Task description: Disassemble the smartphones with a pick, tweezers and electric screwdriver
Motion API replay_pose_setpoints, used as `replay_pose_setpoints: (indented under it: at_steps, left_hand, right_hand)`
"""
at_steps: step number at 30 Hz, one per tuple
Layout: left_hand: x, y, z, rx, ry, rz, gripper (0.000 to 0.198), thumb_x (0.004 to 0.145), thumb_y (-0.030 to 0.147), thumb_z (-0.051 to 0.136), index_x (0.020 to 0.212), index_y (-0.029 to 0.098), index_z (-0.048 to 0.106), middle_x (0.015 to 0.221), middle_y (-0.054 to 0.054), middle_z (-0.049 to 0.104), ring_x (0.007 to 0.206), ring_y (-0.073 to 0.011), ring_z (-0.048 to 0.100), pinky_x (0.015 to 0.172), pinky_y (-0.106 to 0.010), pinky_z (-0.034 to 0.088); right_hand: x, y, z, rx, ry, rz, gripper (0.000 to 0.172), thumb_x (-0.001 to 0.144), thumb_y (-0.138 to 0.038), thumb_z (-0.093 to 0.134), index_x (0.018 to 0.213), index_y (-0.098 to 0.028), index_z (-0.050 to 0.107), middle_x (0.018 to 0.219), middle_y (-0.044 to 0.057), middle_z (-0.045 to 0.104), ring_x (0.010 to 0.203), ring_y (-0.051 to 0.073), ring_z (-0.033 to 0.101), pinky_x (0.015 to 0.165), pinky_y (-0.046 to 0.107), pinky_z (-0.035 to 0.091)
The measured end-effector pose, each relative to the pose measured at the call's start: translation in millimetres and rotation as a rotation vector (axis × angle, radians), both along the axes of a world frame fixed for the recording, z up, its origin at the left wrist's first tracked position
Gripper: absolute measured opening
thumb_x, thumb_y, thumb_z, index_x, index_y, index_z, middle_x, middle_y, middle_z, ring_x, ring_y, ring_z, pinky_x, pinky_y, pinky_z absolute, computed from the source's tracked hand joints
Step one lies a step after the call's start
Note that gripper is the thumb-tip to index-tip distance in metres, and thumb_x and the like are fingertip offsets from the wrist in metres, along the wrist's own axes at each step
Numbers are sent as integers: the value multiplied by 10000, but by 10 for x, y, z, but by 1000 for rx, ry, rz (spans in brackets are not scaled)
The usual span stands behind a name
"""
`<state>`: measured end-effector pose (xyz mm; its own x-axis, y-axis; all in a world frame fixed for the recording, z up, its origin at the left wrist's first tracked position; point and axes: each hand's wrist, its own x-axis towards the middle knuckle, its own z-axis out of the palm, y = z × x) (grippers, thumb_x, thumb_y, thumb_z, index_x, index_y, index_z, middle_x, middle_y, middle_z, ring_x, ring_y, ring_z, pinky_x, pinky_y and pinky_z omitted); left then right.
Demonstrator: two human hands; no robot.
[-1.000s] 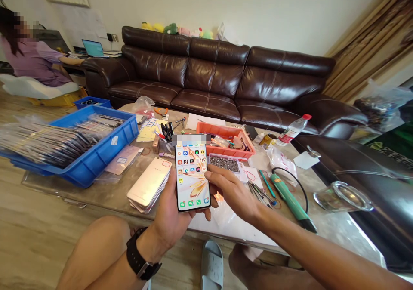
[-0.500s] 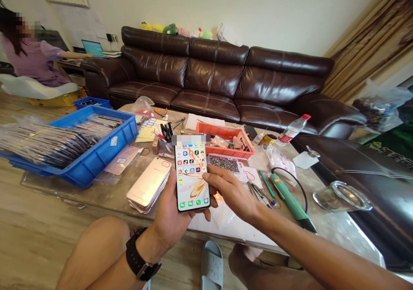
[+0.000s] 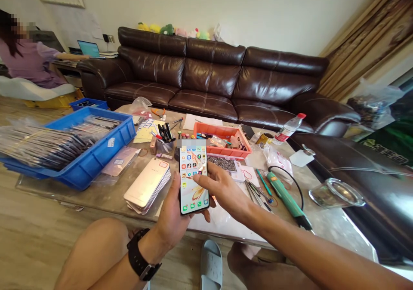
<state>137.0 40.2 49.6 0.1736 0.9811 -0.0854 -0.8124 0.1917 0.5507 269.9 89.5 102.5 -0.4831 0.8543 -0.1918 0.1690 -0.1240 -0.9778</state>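
A smartphone [image 3: 194, 195] with its screen lit stands tilted toward me above the table's front edge. Rows of app icons show over a flower wallpaper. My left hand [image 3: 174, 210] is closed around the phone's lower left side, its thumb along the edge and fingertips showing past the bottom right. My right hand [image 3: 226, 191] is at the right edge, its thumb over the middle of the screen and its other fingers partly hidden beside or behind the phone. Left of the phone lies a stack of gold phone back covers [image 3: 146, 182].
A blue crate [image 3: 112, 141] of bagged flat parts stands at left. Behind the phone are an orange tray [image 3: 247, 146] and a box of screws [image 3: 226, 164]. At right are tweezers [image 3: 254, 195], a green electric tool [image 3: 285, 195], a glass jar [image 3: 335, 194] and a bottle [image 3: 287, 131]. Another person [image 3: 29, 62] sits far left.
My right thumb has moved left and slightly down across the screen. The phone stays in my hands, and the icon page looks the same. The whole view has shifted slightly.
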Motion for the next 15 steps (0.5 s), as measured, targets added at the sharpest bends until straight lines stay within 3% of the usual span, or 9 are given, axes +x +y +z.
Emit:
replay_pose_setpoints:
  at_steps: [9, 15]
  left_hand:
    - [32, -13, -18, -26, -7, 16, 553, 933, 631, 652, 1250, 182, 715, 1052, -108, 791, 744, -243, 731, 536, -353, 624]
    - [56, -22, -6, -42, -6, 14, 553, 938, 621, 652, 1263, 178, 716, 1139, -129, 778, 788, -243, 733, 554, -347, 622]
  right_hand:
    - [-12, 11, -13, -10, 42, -12, 325, 897, -478, 698, 1015, -209, 560, 673, -20, 709, 413, 128, 601, 312, 205, 388]
    - [24, 24, -27, 11, -57, -54, 307, 903, -466, 699, 1021, -202, 595, 697, -13, 712, 450, 111, 586, 344, 193, 395]
